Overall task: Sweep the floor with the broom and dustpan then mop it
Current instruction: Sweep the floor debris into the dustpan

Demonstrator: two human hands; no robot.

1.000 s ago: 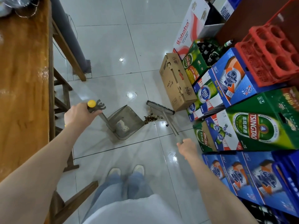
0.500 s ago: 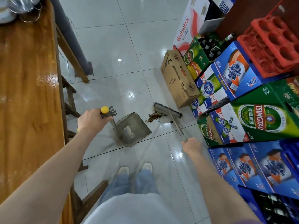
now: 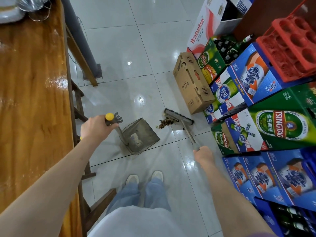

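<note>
At the bottom, two shoes stand on the tiled floor. The left hand has a clenched grip round the dustpan handle, just below its yellow cap; the dustpan rests on the floor ahead of the feet, its mouth facing right, with pale dirt inside. The right hand grasps the broom by its shaft; the brush head lies on the floor right of the pan. A small heap of brown debris lies between pan and brush, touching the bristles. Just beyond the brush sits a brown carton, against stacked beer boxes. A wooden desk runs along the left.
</note>
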